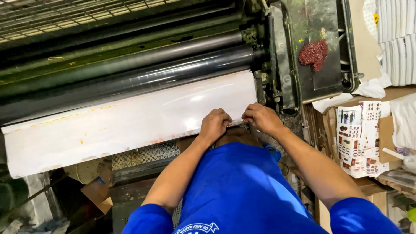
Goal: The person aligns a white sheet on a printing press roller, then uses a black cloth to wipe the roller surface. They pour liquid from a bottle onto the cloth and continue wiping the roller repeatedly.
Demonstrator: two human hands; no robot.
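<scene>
Both hands [214, 125] [261, 118] pinch glossy white sheet [130, 121] edge; dark steel rollers [143, 69] above.

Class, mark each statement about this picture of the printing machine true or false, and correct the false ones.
1. Both hands rest at the near edge of the white sheet. True: left hand, right hand.
2. The sleeves are red. False: the sleeves are blue.
3. Dark rollers lie behind the sheet. True.
4. The printed paper lies to the person's left. False: it lies to the right.
5. A red clump sits on the machine. True.
</scene>
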